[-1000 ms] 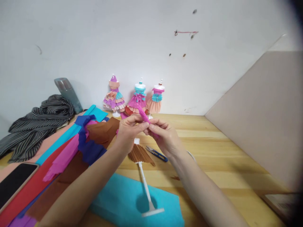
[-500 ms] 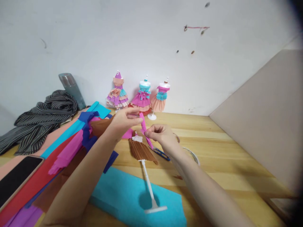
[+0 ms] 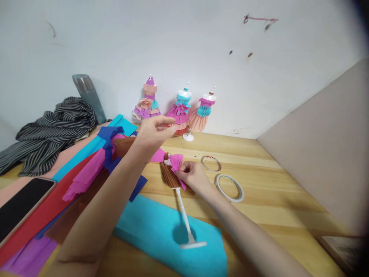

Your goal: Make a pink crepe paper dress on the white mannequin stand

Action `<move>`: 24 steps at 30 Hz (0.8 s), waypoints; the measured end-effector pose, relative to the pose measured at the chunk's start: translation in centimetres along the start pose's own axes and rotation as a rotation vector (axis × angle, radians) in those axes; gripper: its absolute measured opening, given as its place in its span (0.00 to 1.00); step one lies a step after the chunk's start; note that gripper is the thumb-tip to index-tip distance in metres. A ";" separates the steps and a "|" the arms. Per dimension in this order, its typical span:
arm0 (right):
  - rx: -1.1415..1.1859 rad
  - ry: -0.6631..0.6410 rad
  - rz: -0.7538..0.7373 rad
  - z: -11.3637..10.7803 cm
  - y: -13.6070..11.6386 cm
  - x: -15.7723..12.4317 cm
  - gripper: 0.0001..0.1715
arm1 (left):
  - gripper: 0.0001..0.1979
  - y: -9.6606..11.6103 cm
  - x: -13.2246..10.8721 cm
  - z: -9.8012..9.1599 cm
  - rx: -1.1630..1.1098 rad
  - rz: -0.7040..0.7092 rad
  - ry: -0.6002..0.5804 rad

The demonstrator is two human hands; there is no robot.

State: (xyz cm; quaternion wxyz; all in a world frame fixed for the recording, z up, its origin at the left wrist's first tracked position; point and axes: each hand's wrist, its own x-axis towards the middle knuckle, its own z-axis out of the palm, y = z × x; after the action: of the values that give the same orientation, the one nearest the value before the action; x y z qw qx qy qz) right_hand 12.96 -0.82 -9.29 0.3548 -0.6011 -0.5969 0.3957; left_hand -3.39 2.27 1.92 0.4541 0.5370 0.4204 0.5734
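A small white mannequin stand (image 3: 186,225) lies on its side on the wooden table (image 3: 268,200), wearing a pleated brown paper skirt (image 3: 168,177). My right hand (image 3: 192,177) pinches a fanned pink crepe paper piece (image 3: 176,162) and holds it against the top of the brown skirt. My left hand (image 3: 153,132) hovers above and to the left, thumb and fingers loosely curled, with nothing visible in them. A folded turquoise paper sheet (image 3: 161,234) lies under the stand's base.
Three dressed paper-gown mannequins (image 3: 180,109) stand by the wall. Strips of coloured crepe paper (image 3: 86,173) spread at left, with a phone (image 3: 20,206), a striped cloth (image 3: 49,132) and a grey bottle (image 3: 88,96). Two tape rings (image 3: 229,186) lie at right, near a beige panel (image 3: 325,146).
My right hand has brought the pink piece down onto the brown skirt and it now fans out. My left hand let go and lifted away. The view shifted, showing the tape rings.
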 end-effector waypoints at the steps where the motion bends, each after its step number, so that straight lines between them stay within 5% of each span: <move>1: -0.005 -0.003 -0.004 0.1 0.0 -0.1 0.13 | 0.13 0.0 0.0 0.0 -0.001 0.007 -0.011; 11: 0.102 -0.081 0.008 -0.9 -0.9 -1.2 0.13 | 0.07 0.3 -0.4 0.3 -0.073 -0.001 -0.083; 17: 0.772 -0.317 0.070 -3.3 -1.1 -1.4 0.19 | 0.06 -1.0 0.7 -0.3 0.029 0.062 -0.081; 20: 0.911 -0.368 0.081 -3.7 -0.9 -1.6 0.22 | 0.02 -2.1 1.1 -0.8 0.229 0.038 -0.325; 24: 0.975 -0.304 0.085 -3.6 -0.8 -1.6 0.21 | 0.04 -3.2 0.4 -0.1 0.269 -0.195 -0.784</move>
State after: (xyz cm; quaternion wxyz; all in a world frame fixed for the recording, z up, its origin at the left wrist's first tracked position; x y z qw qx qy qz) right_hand 15.89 -2.26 -6.89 0.4868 -0.3250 -0.3628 0.7251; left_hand -3.26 3.44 -1.05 0.5577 0.7265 0.3357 0.2201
